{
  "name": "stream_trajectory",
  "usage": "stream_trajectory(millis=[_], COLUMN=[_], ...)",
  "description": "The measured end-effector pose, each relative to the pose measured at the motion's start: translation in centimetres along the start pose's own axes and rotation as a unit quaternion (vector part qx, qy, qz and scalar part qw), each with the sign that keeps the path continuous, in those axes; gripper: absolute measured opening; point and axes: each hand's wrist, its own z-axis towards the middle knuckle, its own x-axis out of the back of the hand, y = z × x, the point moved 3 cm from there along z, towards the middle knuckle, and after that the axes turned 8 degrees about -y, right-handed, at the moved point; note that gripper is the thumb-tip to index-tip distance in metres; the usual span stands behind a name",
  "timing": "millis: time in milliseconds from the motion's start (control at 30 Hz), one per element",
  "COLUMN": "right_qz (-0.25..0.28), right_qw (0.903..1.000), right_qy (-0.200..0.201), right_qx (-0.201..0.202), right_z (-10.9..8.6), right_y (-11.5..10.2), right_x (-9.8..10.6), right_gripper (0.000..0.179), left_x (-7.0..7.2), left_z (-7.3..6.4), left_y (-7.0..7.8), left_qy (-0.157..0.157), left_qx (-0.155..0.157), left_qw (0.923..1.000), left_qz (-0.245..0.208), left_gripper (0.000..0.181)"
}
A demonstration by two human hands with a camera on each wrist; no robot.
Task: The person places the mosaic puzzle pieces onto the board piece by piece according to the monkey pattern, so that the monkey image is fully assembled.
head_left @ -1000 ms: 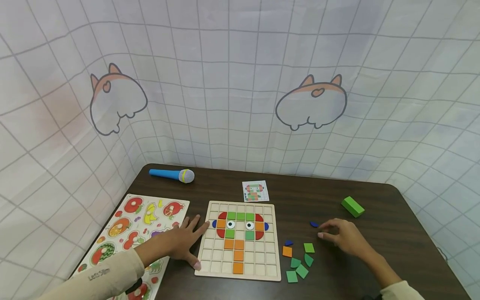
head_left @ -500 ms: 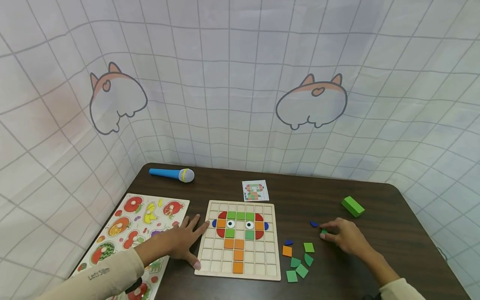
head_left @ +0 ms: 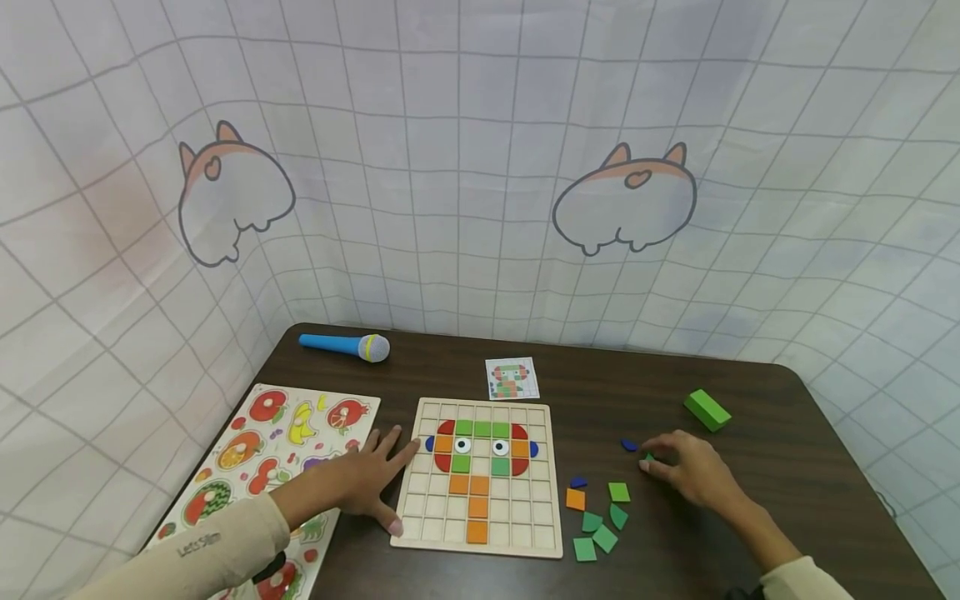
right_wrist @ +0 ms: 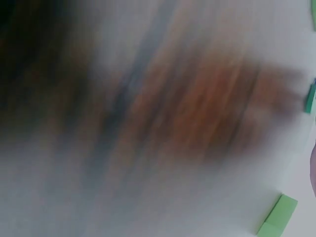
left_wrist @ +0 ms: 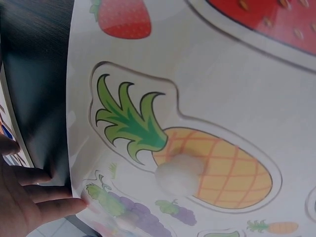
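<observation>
A square wooden grid board (head_left: 525, 508) lies on the dark table, partly filled with red, green, orange and blue pieces and two eye discs. My left hand (head_left: 367, 479) rests spread at the board's left edge, thumb near the lower left corner. Right of the board, my right hand (head_left: 690, 468) pinches a small green piece (head_left: 649, 457) between thumb and index finger. Beside those fingertips lies a blue half-round piece (head_left: 628, 446). Between board and right hand are a second blue piece (head_left: 578, 482), an orange square (head_left: 575, 499) and several green pieces (head_left: 604, 538).
A fruit puzzle board (head_left: 330, 408) with pineapple and grapes lies under the left forearm. A pattern card (head_left: 512, 378) sits behind the grid board. A blue toy microphone (head_left: 343, 346) is at the back left, a green block (head_left: 707, 410) behind the right hand.
The right fingers have drawn back slightly to the right, and a green piece now shows pinched between them. The left hand has stayed at the board's edge.
</observation>
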Motion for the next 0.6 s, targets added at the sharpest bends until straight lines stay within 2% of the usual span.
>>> stream_trajectory(millis=[133, 267, 433, 600], right_qz=[0.011, 0.018, 0.056, 0.089], right_qw=[0.9995, 0.9981, 0.9936, 0.9844], right_qy=[0.013, 0.010, -0.027, -0.080], right_qx=[0.026, 0.059, 0.094, 0.129], right_z=[0.0, -0.1, -0.4, -1.1], right_y=[-1.2, -2.9, -4.7, -6.0], right_x=[0.0, -0.1, -0.7, -1.8], right_gripper=[0.027, 0.022, 0.019, 0.023], left_x=[0.0, 0.0, 0.1, 0.1], left_z=[0.1, 0.0, 0.0, 0.0], left_y=[0.0, 0.0, -0.1, 0.0], left_qy=[-0.001, 0.001, 0.001, -0.003], left_qx=[-0.003, -0.004, -0.001, 0.000], left_qw=[1.0000, 1.0000, 1.0000, 1.0000], left_qz=[0.000, 0.001, -0.001, -0.003], left_gripper=[0.122, 0.122, 0.122, 0.122])
